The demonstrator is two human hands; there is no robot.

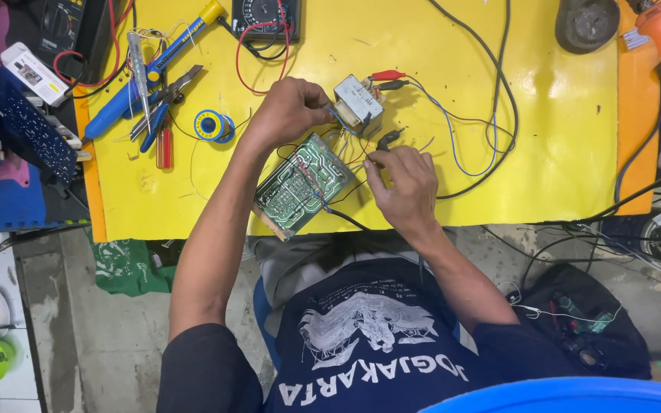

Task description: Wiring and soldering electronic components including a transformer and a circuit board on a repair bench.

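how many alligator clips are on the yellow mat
3 visible: a red clip and a black clip at the transformer, and another black clip by the right hand. Others may be hidden under the hands.

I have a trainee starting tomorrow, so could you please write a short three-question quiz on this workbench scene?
1. True or false: the circuit board lies flat in the middle of the yellow tabletop.
2. Which thing does the left hand touch? A) the solder spool B) the transformer C) the red screwdriver
3. What does the right hand pinch at its fingertips?

Key
1. False: it is tilted, at the table's near edge.
2. B.
3. Thin wires that run between the board and the transformer.
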